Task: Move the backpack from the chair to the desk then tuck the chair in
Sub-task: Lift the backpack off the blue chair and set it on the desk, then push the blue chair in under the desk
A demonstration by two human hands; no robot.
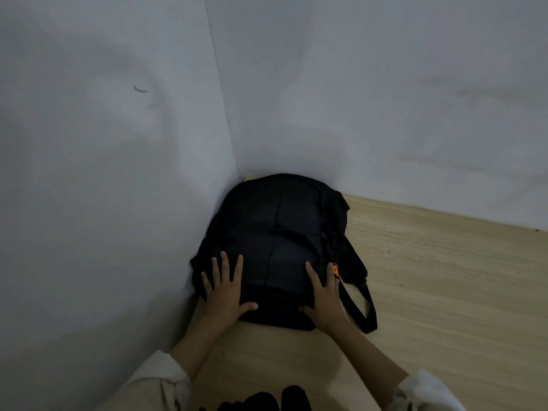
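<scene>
- Dark, blurred shapes [267, 400] sit at the bottom edge, nearest the camera; what they are cannot be told.
- Fingers [225, 268] of the left hand [224, 292] are spread apart and laid flat on the near left part of the backpack [275, 232] — nothing is clamped, the thumb pointing right along the fabric.
- Fingers [311, 275] of the right hand [324, 295] also lie flat and apart on the near right part, one fingertip just beside a small orange zipper pull [335, 268].
- Both forearms are bare, with pale sleeves [166, 381] pushed up near the elbows.
- Black and lying flat, the backpack rests on the light wooden desk [444, 277], pushed into the corner where two grey-white walls [103, 143] meet — its far end touches them.
- One black strap [360, 310] loops out from the bag's near right side onto the desk.
</scene>
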